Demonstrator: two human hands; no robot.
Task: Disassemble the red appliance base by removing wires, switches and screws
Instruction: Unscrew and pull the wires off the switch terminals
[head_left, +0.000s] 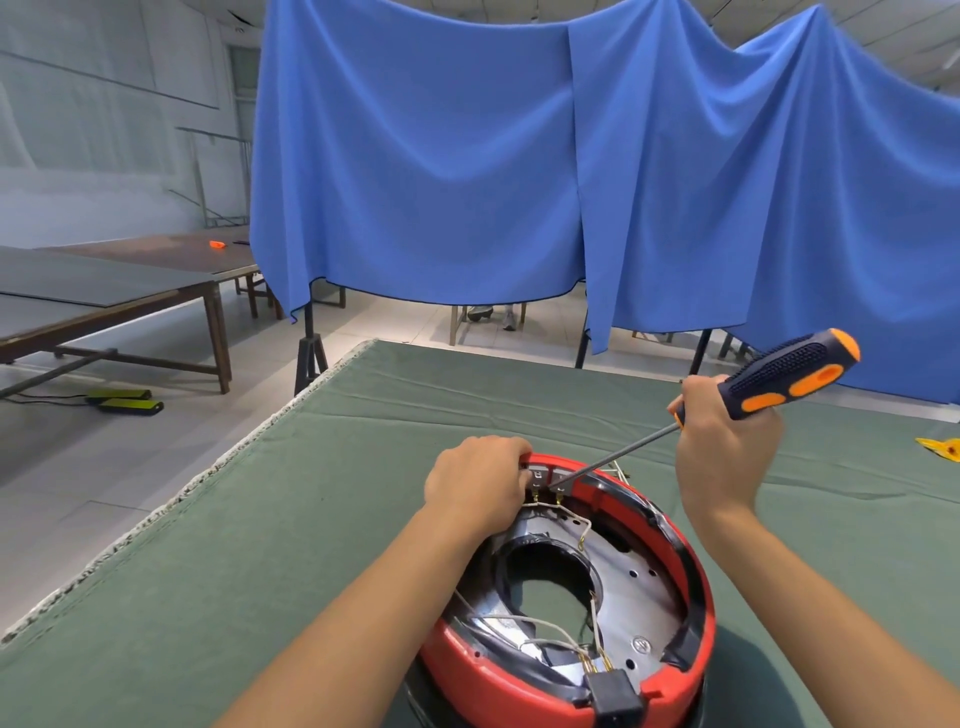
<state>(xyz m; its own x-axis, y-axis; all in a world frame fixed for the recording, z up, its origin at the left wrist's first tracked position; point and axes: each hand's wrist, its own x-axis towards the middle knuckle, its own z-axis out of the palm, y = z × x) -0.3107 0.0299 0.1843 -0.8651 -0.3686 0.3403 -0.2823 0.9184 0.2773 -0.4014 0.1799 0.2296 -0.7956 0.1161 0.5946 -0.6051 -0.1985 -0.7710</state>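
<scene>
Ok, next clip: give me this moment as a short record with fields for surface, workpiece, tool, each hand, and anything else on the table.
surface: green cloth-covered table
workpiece: red appliance base, open side up, white wires inside
tool: screwdriver, tip at the metal terminals on the far rim
left hand: grips the base's far rim
right hand: holds the screwdriver handle
other: yellow object at right edge

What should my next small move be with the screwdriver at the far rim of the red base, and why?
Probably lever the tip gently to work the switch loose. The right hand grips the orange-and-black-handled screwdriver, whose tip sits at the grey metal switch terminals inside the round red plastic appliance base, while the left hand holds the far rim beside them. Thin white wires remain attached below.
</scene>
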